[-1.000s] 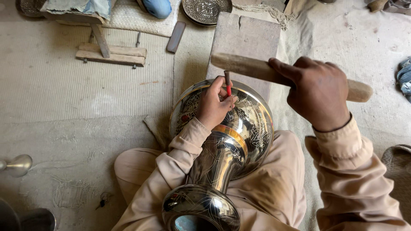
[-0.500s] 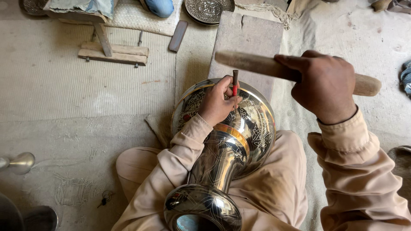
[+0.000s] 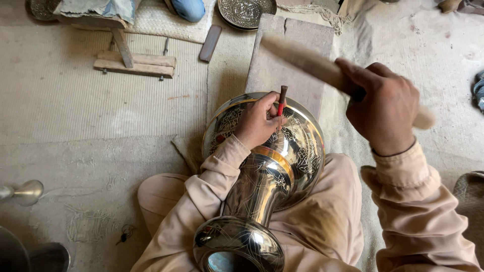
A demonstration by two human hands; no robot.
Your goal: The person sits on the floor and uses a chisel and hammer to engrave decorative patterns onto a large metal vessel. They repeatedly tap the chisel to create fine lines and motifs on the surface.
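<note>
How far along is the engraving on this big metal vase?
Done: engraved patterns already cover parts of the vase bulb and the foot. In hand: the left hand holds a red-banded chisel against the bulb, and the right hand has a wooden mallet raised above it. Left: smooth, shiny stretches on the bulb look unengraved; the far side is hidden.

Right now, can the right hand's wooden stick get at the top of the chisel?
Probably yes. The right hand holds the wooden stick raised above the chisel, whose top pokes out bare above the left hand.
</note>
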